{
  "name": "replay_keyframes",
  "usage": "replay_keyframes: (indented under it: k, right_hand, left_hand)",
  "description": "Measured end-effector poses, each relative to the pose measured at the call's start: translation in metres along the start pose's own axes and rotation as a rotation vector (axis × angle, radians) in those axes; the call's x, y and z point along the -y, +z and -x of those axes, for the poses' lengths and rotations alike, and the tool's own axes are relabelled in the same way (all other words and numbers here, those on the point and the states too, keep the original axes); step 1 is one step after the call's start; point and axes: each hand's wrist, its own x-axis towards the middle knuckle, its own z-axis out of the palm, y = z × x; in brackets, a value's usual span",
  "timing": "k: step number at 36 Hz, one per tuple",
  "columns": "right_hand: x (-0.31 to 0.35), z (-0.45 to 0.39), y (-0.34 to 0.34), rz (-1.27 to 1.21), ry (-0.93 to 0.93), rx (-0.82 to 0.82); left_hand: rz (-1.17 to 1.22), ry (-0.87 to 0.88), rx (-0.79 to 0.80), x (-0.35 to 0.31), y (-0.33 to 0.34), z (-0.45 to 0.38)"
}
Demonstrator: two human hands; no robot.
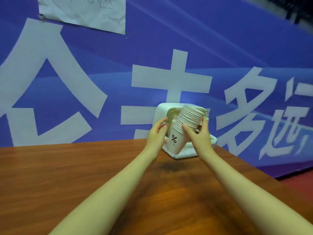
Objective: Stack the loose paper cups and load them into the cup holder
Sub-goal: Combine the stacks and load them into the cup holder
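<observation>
A white cup holder (162,112) is seen at the far edge of the wooden tabletop (84,175), set against a blue banner (67,73) with large white characters. All places below are given relative to the cup holder.

A nested stack of paper cups (184,122) is held tilted in front of the holder's open face, rims up and leaning right, base down and to the left. A black "%" mark is printed on the lowest cup. The upper rims overlap the holder's top opening; whether the stack touches the holder's inner wall cannot be told. More cups appear to sit inside the holder behind the stack, partly hidden.

The right hand (199,138) is wrapped around the stack's right side, thumb across the front, fingers curled behind. The left hand (156,134) is placed at the holder's left edge, fingers lightly bent and touching the holder's side beside the stack's lower cups; a firm grip on either cannot be confirmed.

The holder's base tray (184,154) rests on the tabletop below the stack. A crumpled white paper sheet (83,12) is pinned to the banner, well above and left of the holder.
</observation>
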Motion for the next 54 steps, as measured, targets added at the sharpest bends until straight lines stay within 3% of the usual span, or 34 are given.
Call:
replay_keyframes:
  k: [4,8,12,17,22,42,54]
  right_hand:
    - [-0.013,-0.041,-0.049,0.016,0.035,-0.183]
    - [-0.030,-0.077,-0.068,0.042,0.005,-0.264]
    - [-0.057,-0.100,-0.060,0.119,-0.002,-0.244]
    - [-0.098,-0.110,-0.042,0.225,0.063,-0.088]
    - [-0.124,-0.101,-0.037,0.371,0.098,0.097]
    - [-0.135,-0.110,-0.041,0.582,0.118,-0.008]
    - [-0.104,-0.132,-0.040,0.611,-0.023,-0.046]
  left_hand:
    - [-0.170,0.046,0.024,0.037,0.028,-0.026]
    - [-0.435,0.093,0.019,0.078,0.039,-0.040]
    - [-0.487,0.125,0.008,0.111,0.039,-0.047]
    - [-0.646,0.192,0.089,0.145,0.032,-0.056]
    - [-0.675,0.215,0.055,0.148,0.035,-0.057]
    - [-0.698,0.240,0.031,0.149,0.034,-0.059]
    - [-0.626,0.253,0.020,0.148,0.031,-0.061]
